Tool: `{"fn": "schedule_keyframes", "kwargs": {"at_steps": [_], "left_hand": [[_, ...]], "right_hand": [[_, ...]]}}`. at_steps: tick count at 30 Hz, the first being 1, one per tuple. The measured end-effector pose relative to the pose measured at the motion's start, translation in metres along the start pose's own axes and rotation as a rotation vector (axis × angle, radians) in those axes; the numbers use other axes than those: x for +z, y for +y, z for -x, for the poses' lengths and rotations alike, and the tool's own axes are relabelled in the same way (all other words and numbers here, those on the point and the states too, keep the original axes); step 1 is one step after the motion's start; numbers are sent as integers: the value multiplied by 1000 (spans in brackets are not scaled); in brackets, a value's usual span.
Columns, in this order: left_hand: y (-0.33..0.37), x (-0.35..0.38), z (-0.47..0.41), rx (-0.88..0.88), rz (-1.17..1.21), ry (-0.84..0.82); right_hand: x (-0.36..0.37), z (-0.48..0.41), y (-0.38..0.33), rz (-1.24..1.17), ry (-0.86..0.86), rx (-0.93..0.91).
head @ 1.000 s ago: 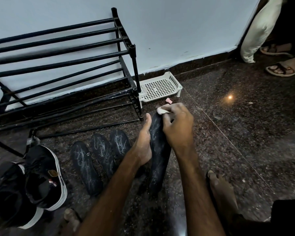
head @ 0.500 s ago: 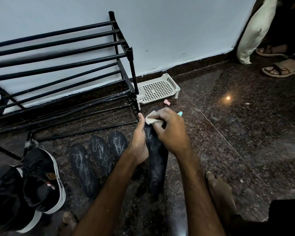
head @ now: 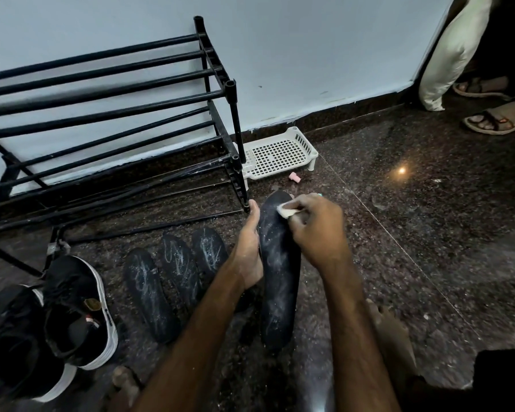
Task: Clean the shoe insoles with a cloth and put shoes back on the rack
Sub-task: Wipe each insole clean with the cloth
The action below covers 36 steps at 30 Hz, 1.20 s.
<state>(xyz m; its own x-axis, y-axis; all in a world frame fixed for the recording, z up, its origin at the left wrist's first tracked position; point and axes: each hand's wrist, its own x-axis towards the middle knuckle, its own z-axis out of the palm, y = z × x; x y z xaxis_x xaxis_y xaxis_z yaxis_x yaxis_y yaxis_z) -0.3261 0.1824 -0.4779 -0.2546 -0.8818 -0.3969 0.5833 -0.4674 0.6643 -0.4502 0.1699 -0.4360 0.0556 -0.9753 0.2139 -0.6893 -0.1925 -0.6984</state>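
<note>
Head view, entry for your current position.

Change since a second ago: your right hand (head: 315,230) has drawn the cloth (head: 286,211) off the very toe tip of the held insole (head: 280,286). The tip now shows bare above the cloth. Your left hand (head: 249,257) has kept its place on the insole's left edge.

Hands:
- Right: fingers curled, pinching the cloth against the insole's upper right edge.
- Left: grips the insole at mid-length, thumb lying straight up along its edge.

Materials and shapes:
- Cloth: small, pale, wadded.
- Held insole: black, long, with a rounded toe. It stands tilted, heel down near the floor (head: 414,233), and is dusted with fine white specks.
- Three more insoles (head: 150,298) lie side by side on the floor, left of your left forearm. They are black with chalky white scribble marks.
- Two black shoes (head: 78,316) with white soles stand at lower left beside the rack.
- Rack (head: 101,84): black tubes in tiers, against the pale wall.
- White tray (head: 280,154): plastic with a grid base, just right of the rack, and a small pink piece (head: 295,177) lies near it.
- Floor: dark speckled polished stone.
</note>
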Motion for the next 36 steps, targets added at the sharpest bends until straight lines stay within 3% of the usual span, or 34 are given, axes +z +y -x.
{"fn": "schedule_keyframes", "kwargs": {"at_steps": [4,9,11,14,16,20,22,25,28,33,36], "left_hand": [[-4,-1,-2,2,-12,27],[3,1,-3,25,68,17],[4,-1,-1,-5,65,0],[3,2,2,-18,50,23],[2,3,1,-9,63,13],[10,2,3,18,89,-2],[12,0,4,12,89,-11],[9,6,5,10,70,-11],[6,8,3,9,88,-29],[13,3,4,28,81,-28],[13,5,6,24,62,-27]], "right_hand": [[2,-8,3,5,158,70],[16,-2,-18,-78,-31,-173],[13,1,-8,-70,-46,-133],[7,-2,0,1,136,6],[8,-6,-8,-11,204,6],[12,-4,-17,-113,-67,-139],[11,-2,-13,-79,-120,-118],[6,-4,-13,-4,89,14],[5,-10,-23,-36,219,3],[6,-6,-20,-103,-155,-57],[2,-6,-13,9,4,30]]}}
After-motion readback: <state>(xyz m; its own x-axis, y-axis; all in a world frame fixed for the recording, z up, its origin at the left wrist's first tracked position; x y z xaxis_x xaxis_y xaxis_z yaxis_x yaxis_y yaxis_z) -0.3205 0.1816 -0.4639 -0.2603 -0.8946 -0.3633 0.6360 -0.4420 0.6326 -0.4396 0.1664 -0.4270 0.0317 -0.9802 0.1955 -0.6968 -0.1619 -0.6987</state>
